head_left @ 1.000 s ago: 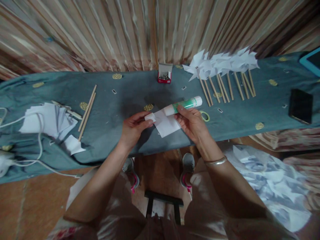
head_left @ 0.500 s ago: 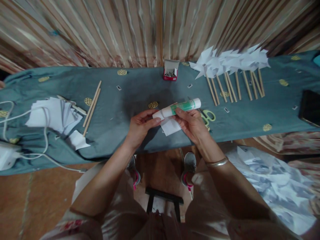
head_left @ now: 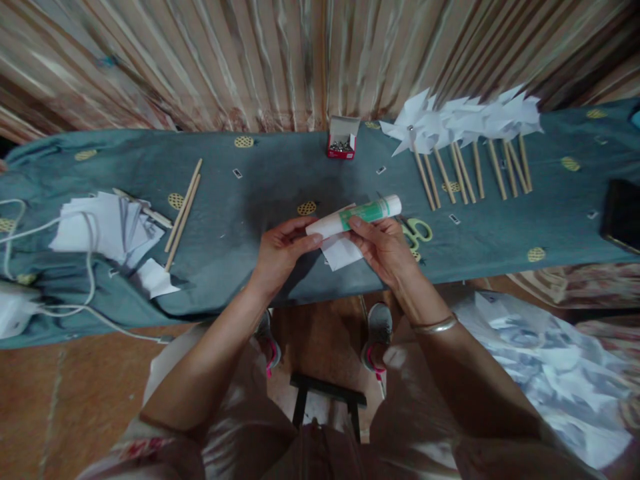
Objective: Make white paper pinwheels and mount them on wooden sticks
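My right hand [head_left: 383, 248] grips a white and green glue stick [head_left: 357, 215] held slantwise over the cloth-covered table [head_left: 260, 180]. My left hand [head_left: 280, 252] pinches the stick's left end, with its fingers closed on the cap there. A small white paper piece [head_left: 341, 251] lies beneath the stick between both hands, its lower edge under my right fingers. Green-handled scissors [head_left: 419, 231] lie just right of my right hand.
A row of white paper pinwheels on wooden sticks [head_left: 465, 143] lies at the back right. A red box of pins [head_left: 342, 140] stands at the back middle. Loose wooden sticks [head_left: 183, 205], a stack of paper [head_left: 107, 227] and white cables [head_left: 60, 310] lie left. A dark phone [head_left: 621, 215] sits far right.
My left hand has moved from the paper's left corner onto the glue stick's left end. The paper is now mostly covered by the stick and my hands. The view shifted slightly.
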A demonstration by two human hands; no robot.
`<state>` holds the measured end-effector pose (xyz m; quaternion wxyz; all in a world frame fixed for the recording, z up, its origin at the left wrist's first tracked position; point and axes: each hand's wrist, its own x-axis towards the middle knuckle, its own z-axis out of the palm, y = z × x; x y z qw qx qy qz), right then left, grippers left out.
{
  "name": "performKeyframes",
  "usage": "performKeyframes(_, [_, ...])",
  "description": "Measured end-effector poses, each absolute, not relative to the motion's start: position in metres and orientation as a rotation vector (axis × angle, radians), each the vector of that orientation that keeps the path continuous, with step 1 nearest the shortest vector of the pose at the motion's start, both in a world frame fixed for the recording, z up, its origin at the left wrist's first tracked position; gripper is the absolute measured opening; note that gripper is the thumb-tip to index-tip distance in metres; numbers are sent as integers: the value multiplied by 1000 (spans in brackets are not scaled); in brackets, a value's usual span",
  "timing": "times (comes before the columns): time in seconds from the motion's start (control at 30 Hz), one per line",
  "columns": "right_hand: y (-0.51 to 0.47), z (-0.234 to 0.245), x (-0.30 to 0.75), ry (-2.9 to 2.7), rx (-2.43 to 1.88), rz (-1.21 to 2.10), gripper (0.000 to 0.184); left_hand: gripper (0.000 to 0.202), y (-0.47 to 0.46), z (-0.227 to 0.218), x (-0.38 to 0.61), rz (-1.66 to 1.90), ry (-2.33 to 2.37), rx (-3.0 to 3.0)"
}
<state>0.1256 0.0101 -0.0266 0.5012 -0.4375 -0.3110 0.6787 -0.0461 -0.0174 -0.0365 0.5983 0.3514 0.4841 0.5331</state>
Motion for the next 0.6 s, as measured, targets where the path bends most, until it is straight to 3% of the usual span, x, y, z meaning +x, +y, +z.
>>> performKeyframes(0.6, [5,-29,105,-681,-1091,1667,32,30,-20,-32,-48,1326,1224,1011])
